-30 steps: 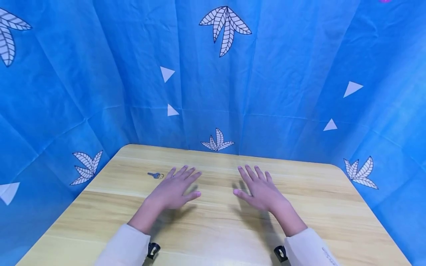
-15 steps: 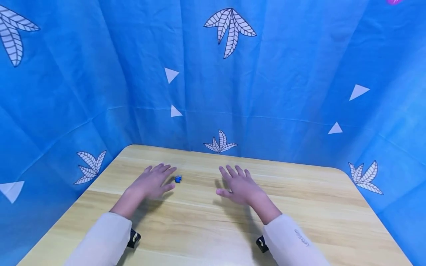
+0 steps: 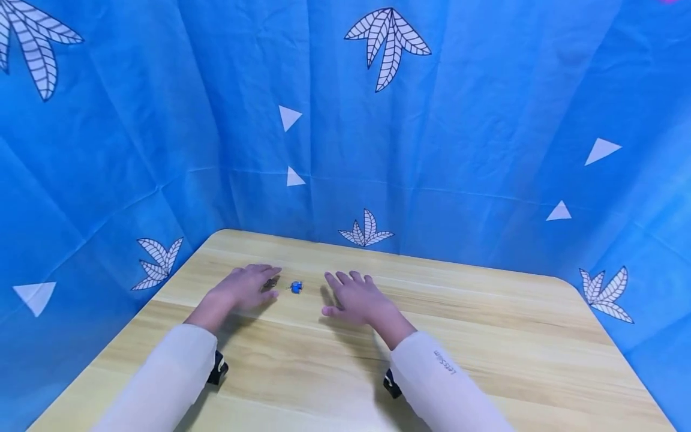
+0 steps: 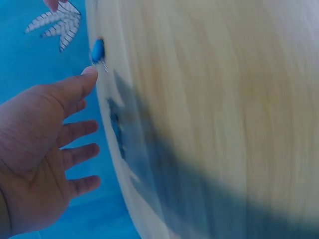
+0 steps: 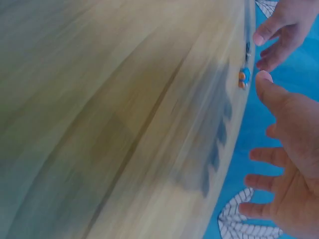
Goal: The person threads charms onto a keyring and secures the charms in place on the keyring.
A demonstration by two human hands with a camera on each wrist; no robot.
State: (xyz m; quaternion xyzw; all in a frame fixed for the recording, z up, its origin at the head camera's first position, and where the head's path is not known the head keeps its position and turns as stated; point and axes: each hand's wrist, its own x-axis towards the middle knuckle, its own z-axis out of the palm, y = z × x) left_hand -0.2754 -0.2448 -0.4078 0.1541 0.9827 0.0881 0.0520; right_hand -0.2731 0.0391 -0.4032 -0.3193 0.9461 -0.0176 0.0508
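Note:
My left hand [image 3: 245, 287] hovers above the far left part of the table, fingers loosely extended and holding nothing. Beneath its fingertips lies a key [image 4: 115, 127] with a ring, mostly hidden by the hand in the head view and in the hand's shadow in the left wrist view. Just right of that hand sits a small blue figure-like trinket [image 3: 296, 287], which shows orange parts in the right wrist view. A thin ring or wire sticks out beside it. To the right of the trinket, my right hand [image 3: 356, 297] is held over the table with its fingers spread, gripping nothing.
The light wood table [image 3: 486, 336] has rounded far corners. Blue cloth [image 3: 459, 120] with white leaf and triangle prints hangs behind it and on both sides. Black wrist bands [image 3: 218, 367] sit at both sleeve cuffs.
Both hands have shifted left over the table; the left hand now covers most of the key that was in plain view. The blue trinket, hidden behind the left hand at first, now shows.

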